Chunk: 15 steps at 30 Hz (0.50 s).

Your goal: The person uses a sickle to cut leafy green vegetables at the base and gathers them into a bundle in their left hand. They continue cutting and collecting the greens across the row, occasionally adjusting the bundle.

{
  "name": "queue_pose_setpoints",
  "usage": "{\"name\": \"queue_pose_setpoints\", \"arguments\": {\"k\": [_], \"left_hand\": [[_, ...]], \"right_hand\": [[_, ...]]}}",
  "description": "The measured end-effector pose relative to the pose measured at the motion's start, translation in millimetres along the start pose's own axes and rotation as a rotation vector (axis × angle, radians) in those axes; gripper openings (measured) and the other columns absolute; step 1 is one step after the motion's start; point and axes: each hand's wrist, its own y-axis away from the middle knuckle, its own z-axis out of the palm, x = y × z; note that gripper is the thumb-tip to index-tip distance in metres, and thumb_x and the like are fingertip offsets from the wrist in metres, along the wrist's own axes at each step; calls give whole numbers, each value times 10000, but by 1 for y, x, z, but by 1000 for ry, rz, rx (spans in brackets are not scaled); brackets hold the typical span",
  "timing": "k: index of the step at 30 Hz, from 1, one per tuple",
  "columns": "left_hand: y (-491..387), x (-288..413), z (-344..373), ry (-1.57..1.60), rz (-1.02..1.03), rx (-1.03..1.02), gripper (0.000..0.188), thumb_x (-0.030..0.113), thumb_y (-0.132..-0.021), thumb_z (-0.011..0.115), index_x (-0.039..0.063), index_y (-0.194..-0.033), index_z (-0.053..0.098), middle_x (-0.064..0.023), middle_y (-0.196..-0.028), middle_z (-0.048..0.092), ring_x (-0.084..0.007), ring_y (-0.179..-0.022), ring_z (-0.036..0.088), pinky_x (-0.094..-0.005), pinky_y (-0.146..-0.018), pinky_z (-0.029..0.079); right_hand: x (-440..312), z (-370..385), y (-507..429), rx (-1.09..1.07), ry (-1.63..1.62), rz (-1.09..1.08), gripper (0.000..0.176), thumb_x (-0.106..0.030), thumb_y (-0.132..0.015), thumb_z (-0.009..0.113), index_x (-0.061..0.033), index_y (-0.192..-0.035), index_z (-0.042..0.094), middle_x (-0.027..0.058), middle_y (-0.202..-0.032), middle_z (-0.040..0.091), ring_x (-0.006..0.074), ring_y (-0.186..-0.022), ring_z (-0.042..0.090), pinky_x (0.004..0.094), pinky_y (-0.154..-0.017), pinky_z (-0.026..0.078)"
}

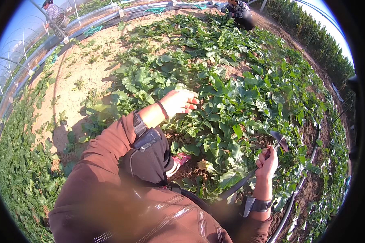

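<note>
My left hand [180,102] is stretched out over broad-leaved green plants [222,91], with nothing in it and its fingers slightly apart. On the right, my right hand [266,163] grips a hand hoe [241,183] by its shaft, close to the metal blade [280,140]. The blade is up among the leaves beyond my fist, and the handle slants back down towards my body. Below my left forearm is my bent knee [146,159] in dark trousers, beside a pink and white shoe [179,161] on the soil.
A pale hose [295,194] runs along the right side of the bed. One person [238,12] crouches at the far end; another person [54,15] is at the upper left. Hoop-frame poles [48,18] line the left, with green cord [92,31] nearby. Tall crops [313,33] border the right.
</note>
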Motion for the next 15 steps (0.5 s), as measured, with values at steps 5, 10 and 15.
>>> {"name": "queue_pose_setpoints", "arguments": {"k": [5,10,15], "left_hand": [[26,-75,116,-264,-63,-429,192,177,-863,551,49,-1004,581,-28,-785,637,-102,-718,613,-232,-650,488],[28,-75,165,-441,44,-602,155,109,-851,581,29,-982,596,2,-742,592,-58,-650,549,-202,-598,461],[23,-97,196,-536,83,-582,338,97,-782,676,72,-1093,548,32,-720,554,-28,-601,499,-195,-532,428]], "right_hand": [[18,9,15,-86,189,50,125,-200,-912,445,-102,-866,508,-14,-653,478,52,-373,275,205,-331,207],[36,4,27,-200,273,91,152,-200,-916,461,-54,-925,502,-5,-650,480,44,-439,357,191,-367,277],[74,-19,3,-277,572,-257,124,-119,-894,450,-20,-838,497,69,-685,548,119,-636,534,274,-527,450]]}}
